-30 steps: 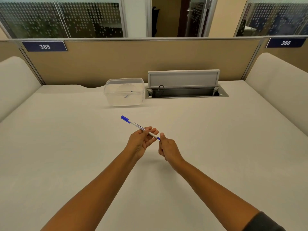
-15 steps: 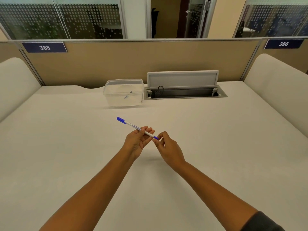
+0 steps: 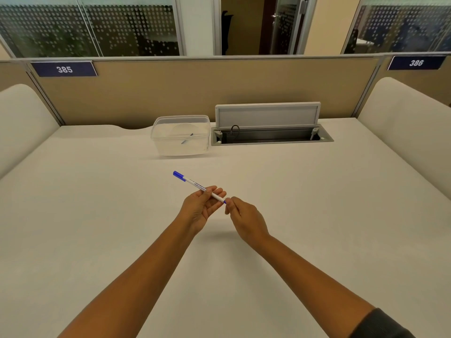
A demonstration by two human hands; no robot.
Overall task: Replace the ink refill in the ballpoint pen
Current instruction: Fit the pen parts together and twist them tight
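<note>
White along its barrel with small dark print and a blue cap at the far end, one ballpoint pen [image 3: 198, 187] is hanging tilted above the desk [image 3: 317, 191]. The left hand [image 3: 199, 208] is gripping its barrel between thumb and fingers, while the right hand [image 3: 246, 218] is pinching its blue near tip with fingers pressed together. One clear plastic container [image 3: 181, 135] is sitting behind, holding one thin refill [image 3: 187, 138].
</note>
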